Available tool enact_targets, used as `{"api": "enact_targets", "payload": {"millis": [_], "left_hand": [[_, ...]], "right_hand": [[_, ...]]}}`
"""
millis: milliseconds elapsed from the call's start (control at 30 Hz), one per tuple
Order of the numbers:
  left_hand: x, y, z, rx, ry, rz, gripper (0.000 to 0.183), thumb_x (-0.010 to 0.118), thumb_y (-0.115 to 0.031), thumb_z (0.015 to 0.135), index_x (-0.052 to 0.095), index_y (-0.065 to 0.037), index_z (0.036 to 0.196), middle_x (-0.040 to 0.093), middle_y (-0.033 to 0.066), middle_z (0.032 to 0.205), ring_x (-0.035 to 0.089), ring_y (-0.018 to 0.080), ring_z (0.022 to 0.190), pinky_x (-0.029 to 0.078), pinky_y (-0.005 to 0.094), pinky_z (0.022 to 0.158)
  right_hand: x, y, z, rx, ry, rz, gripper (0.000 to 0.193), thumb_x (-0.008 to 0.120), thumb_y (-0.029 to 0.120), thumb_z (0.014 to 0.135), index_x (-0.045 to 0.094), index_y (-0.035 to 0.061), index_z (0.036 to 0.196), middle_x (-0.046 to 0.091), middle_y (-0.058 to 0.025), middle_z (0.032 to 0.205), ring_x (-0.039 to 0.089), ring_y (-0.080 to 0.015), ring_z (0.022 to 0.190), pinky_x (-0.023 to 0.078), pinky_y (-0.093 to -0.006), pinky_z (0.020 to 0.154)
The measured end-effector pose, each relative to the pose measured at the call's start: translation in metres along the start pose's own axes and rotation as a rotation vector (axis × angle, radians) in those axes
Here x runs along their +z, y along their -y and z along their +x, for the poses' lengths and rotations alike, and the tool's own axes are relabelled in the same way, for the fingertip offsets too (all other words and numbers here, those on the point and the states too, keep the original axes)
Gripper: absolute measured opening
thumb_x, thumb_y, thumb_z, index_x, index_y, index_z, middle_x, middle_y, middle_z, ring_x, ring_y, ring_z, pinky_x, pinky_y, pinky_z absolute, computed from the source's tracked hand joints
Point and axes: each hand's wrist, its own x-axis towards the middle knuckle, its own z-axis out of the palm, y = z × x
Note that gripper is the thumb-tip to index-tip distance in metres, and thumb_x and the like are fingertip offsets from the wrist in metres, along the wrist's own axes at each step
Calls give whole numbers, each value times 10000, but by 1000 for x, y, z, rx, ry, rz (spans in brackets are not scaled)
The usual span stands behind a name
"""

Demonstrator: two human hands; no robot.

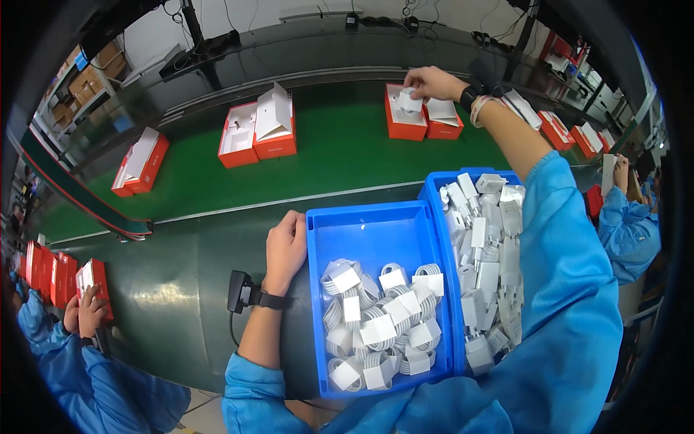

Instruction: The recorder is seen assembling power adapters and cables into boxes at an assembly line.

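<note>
A worker in blue sleeves reaches across to the green conveyor belt (340,155) at upper center right of the frame, the right hand (434,83) pinching a small white piece (410,101) between thumb and fingers, directly over an open red box (407,132). Whether that piece is a plug or a wrapped coil cannot be told from here, nor whether it already touches the box's white interior. The left hand (285,244) is well apart from the right, at center left beside the rim of a blue bin (369,220); its fingers curl toward the edge, and whether they grip it cannot be made out. In that bin, at lower center, lie white cable coils (379,329) with paper bands; just to its right, a second blue bin (432,189) is heaped with white power adapters (488,275).

Careful placement looks to be what counts here: the piece would best be squared to its recess before the fingers let go, then pressed flat with a fingertip rather than dropped. The raised white flap (442,110) beside the hand could snag a knuckle or the wristband, so a steep approach from above seems wise. Leaning less on the near bins would probably keep the long reach steady.

At lower left, a co-worker's hands (87,316) rest on another red box (100,282).
</note>
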Motion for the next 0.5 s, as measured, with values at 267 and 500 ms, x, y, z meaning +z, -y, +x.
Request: {"api": "enact_targets", "payload": {"millis": [267,500], "left_hand": [[1,-2,1,-23,7,-31,261,494,-214,976,590,-1,859,561,133,590,523,215,499,413,341,513],[1,-2,2,-4,-4,-52,265,498,-218,981,598,-5,858,562,108,576,519,152,502,411,320,507]], "right_hand": [[42,-49,15,80,20,-108,352,721,143,738,715,81,1084,713,-152,938,684,-284,837,534,-364,803],[56,-69,14,56,-220,-231,154,744,109,723,688,39,847,698,-131,826,680,-271,789,523,-381,740]]}}
